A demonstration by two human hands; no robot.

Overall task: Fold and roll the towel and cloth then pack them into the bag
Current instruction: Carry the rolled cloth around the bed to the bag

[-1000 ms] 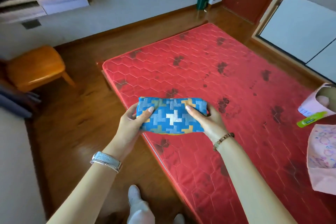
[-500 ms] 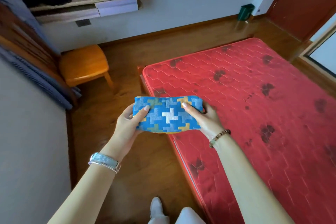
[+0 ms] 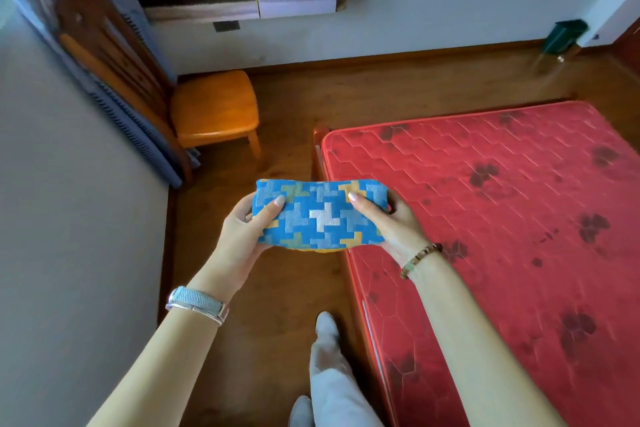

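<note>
A rolled towel (image 3: 320,215), blue with a grey, white and yellow block pattern, is held level in the air over the wooden floor, just left of the red mattress (image 3: 502,218). My left hand (image 3: 242,232) grips its left end, thumb on top and fingers underneath. Its right end is gripped the same way by my right hand (image 3: 391,225). The bag and the other cloth are out of view.
An orange wooden stool (image 3: 214,111) stands by the left wall next to leaning wooden boards (image 3: 114,55). A wall shelf with drawers (image 3: 249,0) carries dark items. A green bin (image 3: 564,35) sits at the far wall. My legs (image 3: 332,374) show below.
The view has swung left while the towel stays gripped in both hands. The pink bag and cloth at the right edge have left the view; stool and shelf have come in.
</note>
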